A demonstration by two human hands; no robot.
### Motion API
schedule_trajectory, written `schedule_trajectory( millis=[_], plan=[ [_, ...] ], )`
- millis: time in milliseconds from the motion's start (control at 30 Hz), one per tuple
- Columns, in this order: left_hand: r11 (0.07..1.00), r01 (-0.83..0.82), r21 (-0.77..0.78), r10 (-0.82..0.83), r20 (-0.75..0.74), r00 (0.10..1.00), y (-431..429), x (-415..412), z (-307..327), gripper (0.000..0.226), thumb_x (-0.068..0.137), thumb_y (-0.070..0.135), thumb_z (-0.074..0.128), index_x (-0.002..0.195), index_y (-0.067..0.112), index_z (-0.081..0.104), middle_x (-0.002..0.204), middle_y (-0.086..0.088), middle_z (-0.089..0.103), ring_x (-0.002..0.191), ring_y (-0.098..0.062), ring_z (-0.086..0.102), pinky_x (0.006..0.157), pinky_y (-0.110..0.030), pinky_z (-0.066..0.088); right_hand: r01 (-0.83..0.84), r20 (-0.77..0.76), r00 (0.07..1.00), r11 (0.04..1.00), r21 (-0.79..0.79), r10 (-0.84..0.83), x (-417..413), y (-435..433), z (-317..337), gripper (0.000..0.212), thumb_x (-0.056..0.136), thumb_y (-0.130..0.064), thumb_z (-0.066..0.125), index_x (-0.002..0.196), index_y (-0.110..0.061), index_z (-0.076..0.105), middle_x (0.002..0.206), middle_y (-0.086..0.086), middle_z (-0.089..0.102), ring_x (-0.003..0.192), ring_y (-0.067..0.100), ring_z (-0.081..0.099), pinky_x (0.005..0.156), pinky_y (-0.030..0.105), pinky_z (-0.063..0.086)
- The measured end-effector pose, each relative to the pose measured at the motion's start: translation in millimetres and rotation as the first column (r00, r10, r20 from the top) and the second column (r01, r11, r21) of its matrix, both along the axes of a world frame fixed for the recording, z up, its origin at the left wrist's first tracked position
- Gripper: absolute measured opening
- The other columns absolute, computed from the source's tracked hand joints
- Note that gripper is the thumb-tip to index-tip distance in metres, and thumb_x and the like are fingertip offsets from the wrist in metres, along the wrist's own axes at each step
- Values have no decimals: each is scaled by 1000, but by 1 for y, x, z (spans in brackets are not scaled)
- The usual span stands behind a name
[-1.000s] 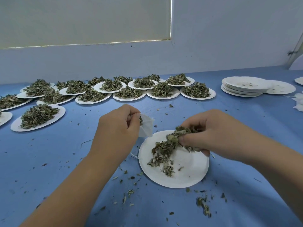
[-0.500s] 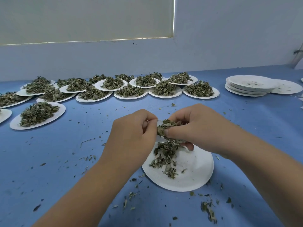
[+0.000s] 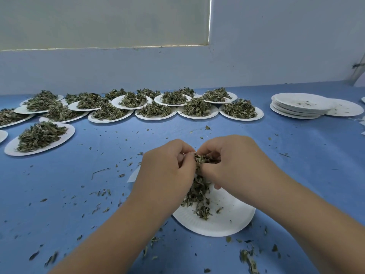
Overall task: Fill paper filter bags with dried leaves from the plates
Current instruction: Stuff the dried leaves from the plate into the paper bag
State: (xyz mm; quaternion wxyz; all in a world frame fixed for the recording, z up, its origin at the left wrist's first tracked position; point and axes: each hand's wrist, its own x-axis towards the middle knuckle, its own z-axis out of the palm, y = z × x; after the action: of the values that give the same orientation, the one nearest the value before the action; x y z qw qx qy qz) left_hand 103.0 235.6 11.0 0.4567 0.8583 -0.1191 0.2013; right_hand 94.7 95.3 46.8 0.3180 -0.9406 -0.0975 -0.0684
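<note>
Dried leaves (image 3: 199,164) in right hand (image 3: 235,165)

A smooth blue tablecloth (image 3: 49,184) lies flat, reaching back to a plain pale grey wall (image 3: 276,60). Set in that wall is a flat off-white blind (image 3: 98,20), drawn down; thin daylight (image 3: 209,20) shows along its right and bottom edges. A slanted grey bar (image 3: 358,71) leans far right.

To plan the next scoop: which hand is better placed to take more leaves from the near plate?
Probably right: the right hand grips leaves above the near plate, while the left hand pinches the mostly hidden filter bag.
</note>
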Motion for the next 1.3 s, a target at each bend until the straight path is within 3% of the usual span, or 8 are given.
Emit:
schedule_trajectory(
  millis=[333, 433, 633, 733, 900, 1033, 1167, 1300],
  plan=[
    [999, -15, -31, 13, -49, 999, -1, 1, -1, 18, 89, 18, 59, 77, 29, 66, 64, 8, 60, 59, -5, 54, 51, -13, 42, -228, -173, 956, 970, 78, 239, -3, -18, 1, 35, 79, -38, 70, 114, -38, 66, 93, -13, 72, 87, 5, 67, 83, 32, 54],
    [999, -17, -50, 14, -61, 998, -2, 1, 0, 17, 89, 18, 60, 77, 29, 66, 63, 11, 60, 57, -2, 53, 50, -12, 41, -232, -142, 959, 966, 117, 247, -5, -17, 0, 26, 82, -42, 67, 108, -41, 69, 79, -15, 71, 69, -1, 65, 71, 21, 52],
    [996, 18, -91, -24, -66, 998, -2, -2, 3, 19, 89, 15, 61, 76, 27, 68, 56, 7, 59, 49, -2, 51, 45, -10, 38, -93, -66, 992, 971, 221, 110, -3, -12, -8, 17, 91, -28, 62, 95, -38, 75, 67, -14, 69, 57, 3, 66, 49, 11, 42],
    [994, 36, -106, -42, -53, 998, -3, -3, 4, 19, 89, 15, 62, 75, 27, 69, 56, 3, 59, 48, -2, 50, 46, -8, 36, -64, 12, 998, 995, 77, 63, -4, -6, -8, 18, 92, -28, 59, 84, -24, 75, 73, 4, 67, 64, 18, 64, 59, 29, 47],
    [971, 100, -217, -125, -106, 986, -4, -5, 6, 20, 91, 16, 61, 77, 27, 69, 44, 10, 52, 38, 0, 43, 41, -11, 33, -2, 78, 997, 995, -97, 10, -4, 2, -5, 23, 94, -31, 54, 81, -26, 73, 68, 1, 61, 67, 15, 57, 62, 24, 40],
    [965, 72, -251, -106, -124, 987, -4, -4, 7, 17, 91, 21, 61, 77, 29, 69, 44, 12, 53, 40, -1, 47, 46, -18, 39, 29, 100, 994, 988, 152, -44, -6, -1, -9, 2, 83, -35, 68, 83, -34, 67, 69, -14, 63, 66, 1, 59, 58, 15, 46],
    [965, 36, -259, -70, -122, 990, 2, -4, 11, 17, 90, 23, 62, 76, 30, 69, 46, 12, 55, 43, -4, 50, 51, -33, 49, -95, 18, 995, 961, 259, 94, -9, -13, -11, 31, 69, -41, 73, 98, -42, 62, 96, -25, 64, 85, -5, 61, 77, 19, 49],
    [955, 33, -296, -78, -142, 987, 4, -4, 14, 17, 90, 22, 61, 77, 29, 69, 44, 12, 54, 40, -7, 48, 48, -34, 47, -140, 86, 988, 982, 128, 129, -12, -10, -12, 44, 68, -31, 80, 101, -49, 55, 103, -29, 53, 79, -5, 57, 73, 5, 42]
  ],
)
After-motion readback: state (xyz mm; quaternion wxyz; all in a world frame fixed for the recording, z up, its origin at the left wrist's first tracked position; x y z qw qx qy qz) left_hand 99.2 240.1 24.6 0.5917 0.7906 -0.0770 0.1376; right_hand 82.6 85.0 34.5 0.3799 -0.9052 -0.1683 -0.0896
